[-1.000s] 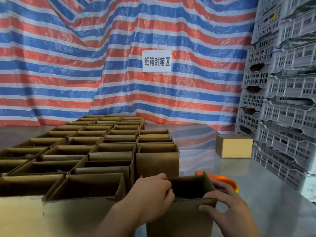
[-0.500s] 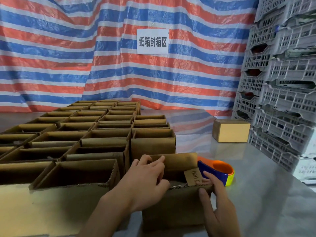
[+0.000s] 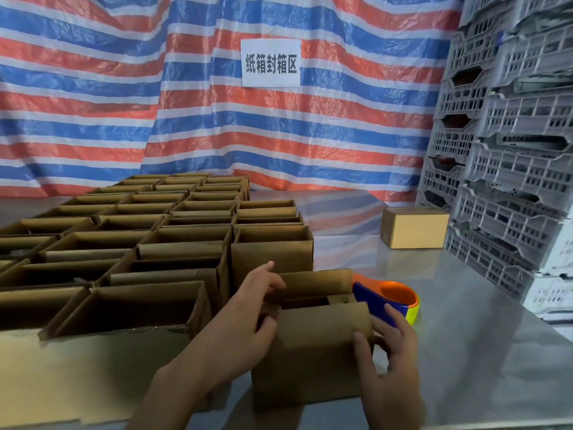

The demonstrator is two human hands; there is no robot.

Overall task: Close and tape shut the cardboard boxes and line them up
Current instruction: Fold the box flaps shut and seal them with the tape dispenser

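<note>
A small brown cardboard box (image 3: pixel 310 361) stands on the steel table in front of me. Its near flap is folded down over the opening and its far flap (image 3: pixel 316 282) leans inward, leaving a dark gap between them. My left hand (image 3: pixel 251 315) grips the box's left top edge, fingers curled on the far flap and thumb by the near flap. At the box's right top corner my right hand (image 3: pixel 392 346) holds on, thumb on the near flap and fingers round the side. A blue, orange and yellow tape dispenser (image 3: pixel 390 301) lies just behind the box on the right.
Several open cardboard boxes (image 3: pixel 155 243) stand in tight rows over the left half of the table. One closed box (image 3: pixel 414 229) sits at the back right beside stacked grey plastic crates (image 3: pixel 511 150). A striped tarp with a paper sign (image 3: pixel 270 63) hangs behind. Bare steel (image 3: pixel 480 336) shows on the right.
The near flap has come down over the opening under my right hand, and the small side flap is now tucked beneath it. My left hand stays at the box's left edge.
</note>
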